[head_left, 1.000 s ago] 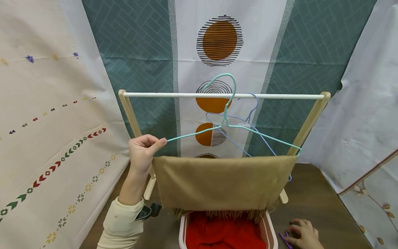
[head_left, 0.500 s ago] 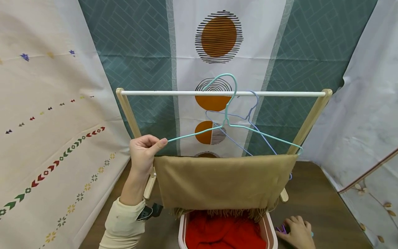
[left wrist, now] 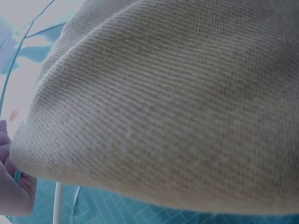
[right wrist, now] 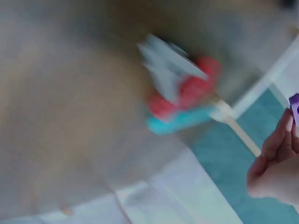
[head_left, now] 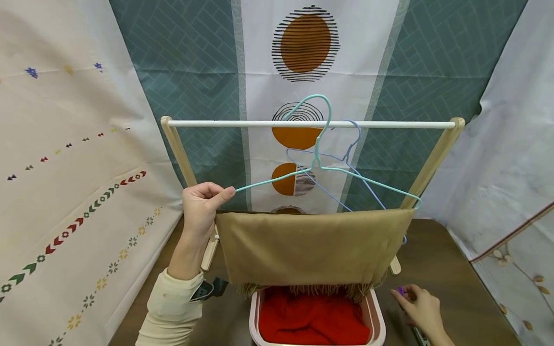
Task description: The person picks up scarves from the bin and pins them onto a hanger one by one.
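In the head view my left hand (head_left: pixel 200 206) pinches the left end of a mint-green hanger (head_left: pixel 363 177). Over its lower bar drapes a tan fringed shawl (head_left: pixel 313 247), which fills most of the left wrist view. The hanger's hook rises in front of the white rod (head_left: pixel 225 124); whether they touch, I cannot tell. At lower right, my right hand (head_left: pixel 421 307) holds a small purple clothespin (head_left: pixel 401 290) above the table. The same clothespin (right wrist: pixel 295 105) shows at the fingertips in the right wrist view.
Wooden posts (head_left: pixel 433 161) carry the rod. A lilac hanger (head_left: pixel 352 168) hangs on it, behind the shawl. Below stands a pink basket (head_left: pixel 255 319) holding red cloth (head_left: pixel 309 315). Blurred red, white and teal items (right wrist: pixel 187 88) lie on the table in the right wrist view.
My right hand has picked the purple clothespin up off the table and lifted it slightly. The left hand keeps its hold on the hanger. The head view has tilted down a little.
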A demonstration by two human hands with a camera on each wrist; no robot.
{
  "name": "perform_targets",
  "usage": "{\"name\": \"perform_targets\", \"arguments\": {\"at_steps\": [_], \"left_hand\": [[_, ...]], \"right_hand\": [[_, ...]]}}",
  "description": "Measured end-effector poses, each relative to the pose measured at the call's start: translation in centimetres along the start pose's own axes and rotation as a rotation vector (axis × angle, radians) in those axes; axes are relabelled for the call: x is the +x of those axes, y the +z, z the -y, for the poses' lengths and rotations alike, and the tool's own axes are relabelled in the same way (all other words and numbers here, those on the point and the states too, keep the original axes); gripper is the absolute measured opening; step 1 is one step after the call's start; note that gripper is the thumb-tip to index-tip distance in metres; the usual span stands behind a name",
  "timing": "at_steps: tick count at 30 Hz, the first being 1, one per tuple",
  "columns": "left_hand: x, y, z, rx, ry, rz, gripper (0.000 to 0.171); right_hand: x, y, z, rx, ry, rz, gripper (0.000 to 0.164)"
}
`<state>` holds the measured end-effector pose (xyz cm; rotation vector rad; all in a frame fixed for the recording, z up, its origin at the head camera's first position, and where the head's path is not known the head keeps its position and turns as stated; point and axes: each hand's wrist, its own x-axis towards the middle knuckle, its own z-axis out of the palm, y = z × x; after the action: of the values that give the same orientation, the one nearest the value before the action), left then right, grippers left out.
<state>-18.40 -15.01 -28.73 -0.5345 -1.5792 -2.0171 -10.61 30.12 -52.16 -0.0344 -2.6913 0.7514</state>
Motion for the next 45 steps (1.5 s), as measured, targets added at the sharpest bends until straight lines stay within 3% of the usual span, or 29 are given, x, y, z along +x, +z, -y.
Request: {"name": "perform_targets", "arguments": {"at_steps": [4, 10, 17, 25, 32, 36, 45], "left_hand": [[-0.1, 0.0, -0.1, -0.030, -0.024, 0.000, 0.033], [-0.3, 0.0, -0.1, -0.081, -0.041, 0.007, 0.034], [-0.5, 0.2, -0.2, -0.104, -0.065, -0.017, 0.033], [-0.5, 0.5, -0.2, -0.081, -0.133, -0.085, 0.035], [-0.7, 0.4, -0.2, -0.078, -0.160, -0.078, 0.036], [-0.7, 0.4, -0.1, -0.072, -0.164, -0.080, 0.037], [-0.9, 0.4, 0.1, -0.099, -0.174, -0.079, 0.038]], "right_hand": [[0.8, -2.5, 3.0, 0.160, -0.026, -0.010, 0.023], [1.2, -4.9, 6.7, 0.310, -0.158, -0.025, 0.021], [2.1, -6.3, 9.8, 0.478, -0.328, -0.076, 0.028], [3.7, -8.4, 15.1, 0.678, -0.557, -0.010, 0.036], [5.9, -8.0, 19.3, 0.921, -0.763, 0.022, 0.032], [6.8, -8.0, 21.9, 0.919, -0.793, 0.060, 0.029], [8.1, -7.3, 25.4, 0.856, -0.733, 0.127, 0.030]]}}
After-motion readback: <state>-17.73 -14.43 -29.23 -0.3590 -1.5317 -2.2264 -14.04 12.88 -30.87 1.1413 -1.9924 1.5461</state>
